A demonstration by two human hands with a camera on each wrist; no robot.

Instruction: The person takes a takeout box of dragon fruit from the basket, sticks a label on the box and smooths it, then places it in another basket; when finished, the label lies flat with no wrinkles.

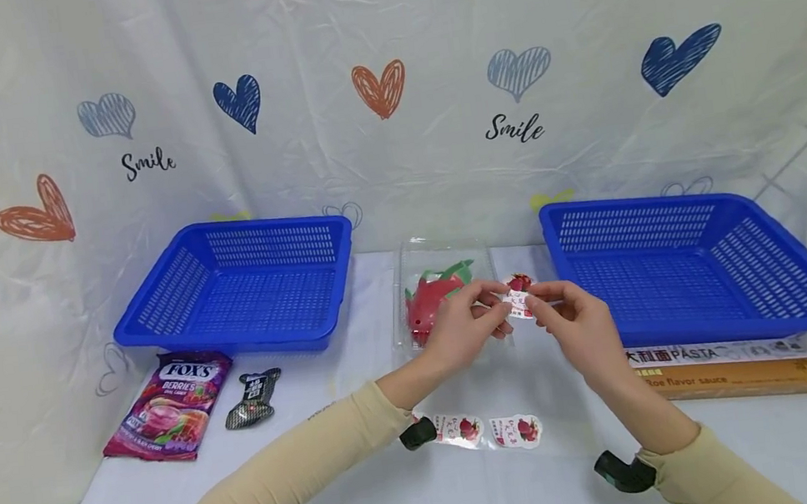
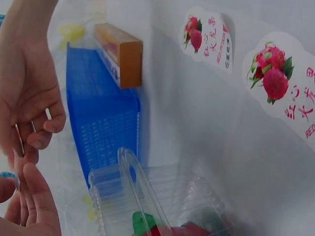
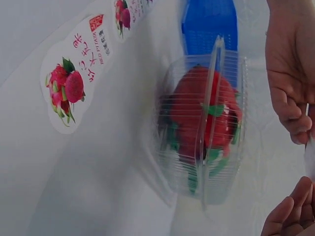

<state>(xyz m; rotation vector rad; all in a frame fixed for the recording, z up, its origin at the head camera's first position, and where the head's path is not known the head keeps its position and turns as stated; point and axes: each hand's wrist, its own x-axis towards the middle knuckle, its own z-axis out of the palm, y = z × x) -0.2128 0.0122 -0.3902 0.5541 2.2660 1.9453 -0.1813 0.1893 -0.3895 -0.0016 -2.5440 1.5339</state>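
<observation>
Held label: white, red fruit print
Label strip: white labels — magenta fruit, green leaves, red characters
Dragon fruit: red with green leaf tips
Left basket, right basket: blue, slotted lattice
Candy bag: purple, white lettering
Small packet: black, white print
Pasta box: orange-brown side, whitish top
Sleeves: plain beige
Backdrop: off-white — hearts in orange-red, dark blue and pale blue; black "Smile"

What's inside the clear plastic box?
The clear plastic box holds a red fruit with green tips, seen through its wall. In the head view, the left hand covers part of it; the fruit's underside cannot be seen.
</observation>
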